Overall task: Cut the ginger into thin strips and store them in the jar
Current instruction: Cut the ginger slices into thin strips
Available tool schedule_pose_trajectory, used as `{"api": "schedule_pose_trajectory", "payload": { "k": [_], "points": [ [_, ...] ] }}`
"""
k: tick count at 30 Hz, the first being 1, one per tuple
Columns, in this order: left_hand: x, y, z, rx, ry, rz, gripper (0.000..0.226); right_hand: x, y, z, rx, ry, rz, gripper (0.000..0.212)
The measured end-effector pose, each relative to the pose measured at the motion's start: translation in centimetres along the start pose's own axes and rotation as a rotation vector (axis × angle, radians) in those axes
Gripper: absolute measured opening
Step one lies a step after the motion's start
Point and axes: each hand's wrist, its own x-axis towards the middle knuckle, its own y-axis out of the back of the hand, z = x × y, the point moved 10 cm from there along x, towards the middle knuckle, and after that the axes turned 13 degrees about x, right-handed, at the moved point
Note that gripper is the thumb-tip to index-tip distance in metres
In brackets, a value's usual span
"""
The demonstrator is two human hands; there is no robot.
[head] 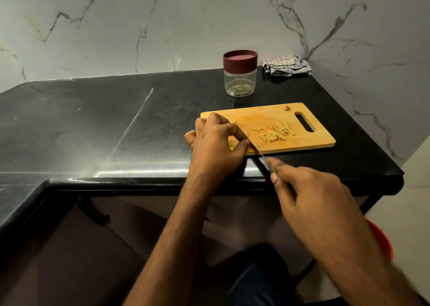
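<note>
One cutting board (309, 142), wooden, lies on the black countertop (93, 124) near its right end, with its one slotted handle hole toward the right. Both of my hands are at the board's near-left corner.

My left hand (216, 147) rests on the board's left part, fingers curled down, thumb and forefinger pinching together over a piece of ginger (244, 133). Only a pale sliver of it shows past my fingers; I cannot tell its size or shape.

My right hand (309, 189) grips one knife (260, 153) by the handle, fingers wrapped round it, forefinger extended along the top. The handle is almost fully hidden; a trace of green shows at my fingertip. The thin blade angles up and left, its tip on the board just beside my left thumb.

One loose pile of cut ginger strips (274, 131) lies mid-board, right of the blade and apart from it. The strips overlap; an exact count is not possible, roughly a dozen or more. One small brown scrap (287, 107) sits at the board's far edge, near the handle hole.

One clear jar (240, 77) stands upright behind the board, apart from it, with its one maroon lid (240, 60) on. No strips visible inside.

One crumpled striped cloth (287, 65) lies right of the jar, against the marble wall (162, 26).
</note>
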Motion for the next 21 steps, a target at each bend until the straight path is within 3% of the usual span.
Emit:
{"api": "schedule_pose_trajectory", "payload": {
  "k": [4,8,14,21],
  "points": [
    [-0.1,0.2,0.1,0.019,-0.013,0.02,0.011,-0.1,0.5,1.0,-0.095,-0.033,0.018,0.042],
    [-0.3,0.1,1.6,0.103,-0.137,0.013,0.017,0.3,0.2,1.4,-0.107,-0.053,-0.014,0.043],
    [-0.4,-1.0,2.6,0.181,-0.233,-0.077,0.037,0.3,-0.2,1.2,-0.099,-0.049,-0.028,0.044],
    [-0.2,-0.4,1.5,0.114,-0.137,0.019,0.04,0.1,0.6,1.6,-0.06,-0.029,0.007,0.044]
  ]
}}
